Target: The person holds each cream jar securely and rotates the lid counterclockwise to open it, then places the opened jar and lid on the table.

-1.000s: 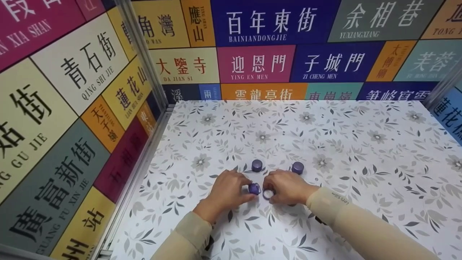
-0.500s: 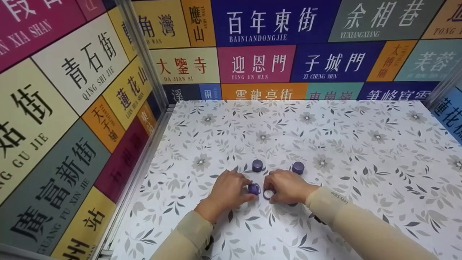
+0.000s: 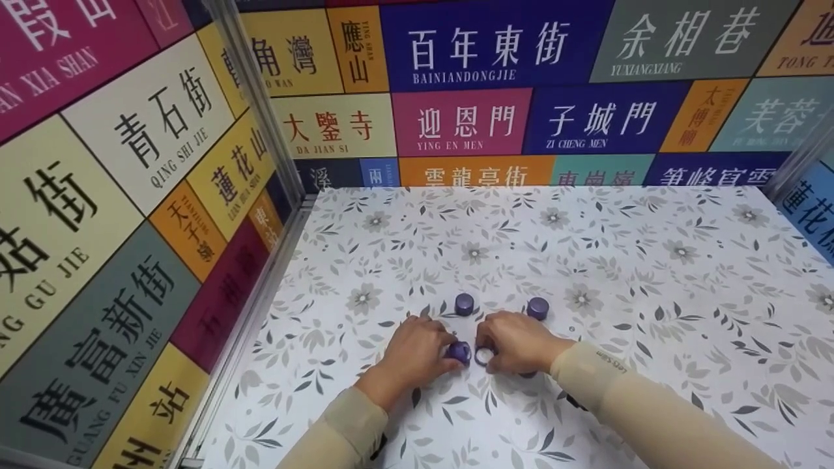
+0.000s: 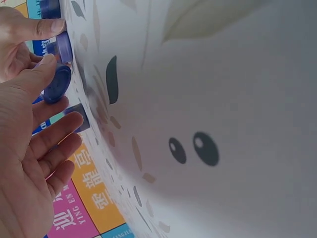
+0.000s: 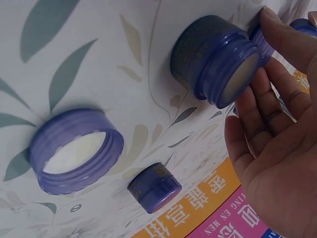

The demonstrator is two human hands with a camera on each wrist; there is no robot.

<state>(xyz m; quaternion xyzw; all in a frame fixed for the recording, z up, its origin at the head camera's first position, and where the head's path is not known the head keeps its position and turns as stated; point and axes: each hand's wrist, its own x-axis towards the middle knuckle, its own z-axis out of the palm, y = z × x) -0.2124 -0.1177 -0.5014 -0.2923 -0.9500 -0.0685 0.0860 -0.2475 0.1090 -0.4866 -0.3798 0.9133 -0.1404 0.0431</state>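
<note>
My left hand [image 3: 419,350]: thumb and forefinger pinching a small round purple plastic-looking piece [image 3: 460,352], other fingers loosely bent.

My right hand [image 3: 519,337]: fingertips gripping a short purple ring-shaped piece, pale inside [image 3: 483,356]. The two pieces face each other, just apart, well in from the surface's left edge and well short of its far edge.

Beneath my right hand: one uncapped purple screw-neck jar [image 5: 218,62], upright; near it, one purple lid, white inside [image 5: 74,151], hollow side up.

Beyond my hands, toward the far edge: two squat purple cylinders [image 3: 464,304], well apart.

Bearing all: one white surface printed with grey leaves and flowers [image 3: 417,228].

Past its far edge: one wall of coloured, lettered panels [image 3: 495,45].
</note>
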